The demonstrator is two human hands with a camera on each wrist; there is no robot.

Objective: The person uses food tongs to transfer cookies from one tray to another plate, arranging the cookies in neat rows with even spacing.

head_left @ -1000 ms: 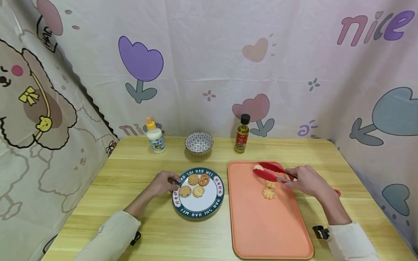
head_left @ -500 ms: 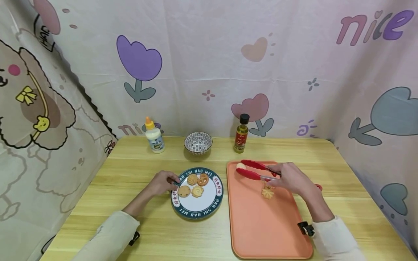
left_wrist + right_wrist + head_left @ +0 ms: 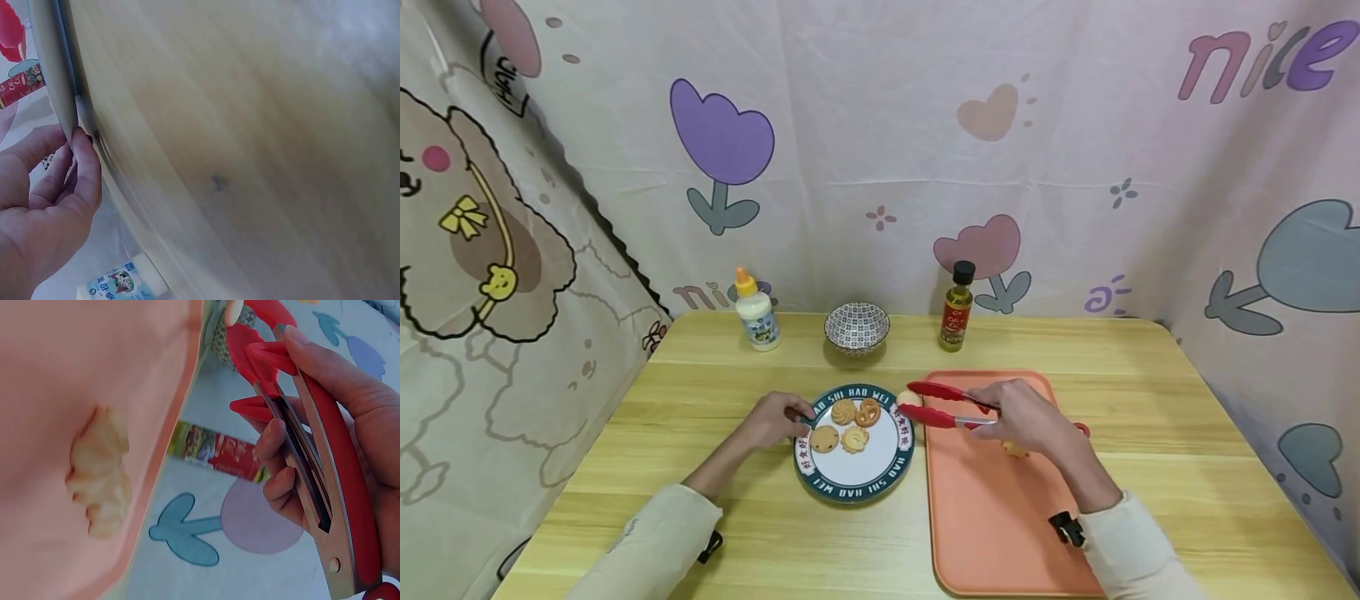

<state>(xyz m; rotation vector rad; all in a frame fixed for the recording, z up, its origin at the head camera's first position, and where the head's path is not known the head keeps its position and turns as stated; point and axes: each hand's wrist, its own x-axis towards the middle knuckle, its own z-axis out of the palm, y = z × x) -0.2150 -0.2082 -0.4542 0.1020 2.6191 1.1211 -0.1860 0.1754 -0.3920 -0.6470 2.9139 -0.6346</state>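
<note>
Left hand point(image 3: 781, 421) pinches the rim of the plate point(image 3: 872, 462) between thumb and fingers, just as it did a second ago, while the right hand point(image 3: 1021, 415) grips the red-tipped tongs point(image 3: 936, 391), fingers curled around the handles. What has changed is their place: earlier the tongs were over the far part of the orange tray point(image 3: 1000, 525); now they have swung left, and the pale cookie point(image 3: 909, 400) between their tips appears at the plate's right edge. How high it hangs, I cannot tell. On the tray, a fluted cookie point(image 3: 1015, 449) now shows only partly beneath the right hand. On the plate, a swirl cookie point(image 3: 844, 412), pretzel point(image 3: 868, 412), round cookie point(image 3: 824, 439) and flower-shaped cookie point(image 3: 854, 439) lie as before. Behind them, the bowl point(image 3: 857, 328), oil bottle point(image 3: 956, 308) and white bottle point(image 3: 758, 317) stay put on the tabletop point(image 3: 775, 533).
</note>
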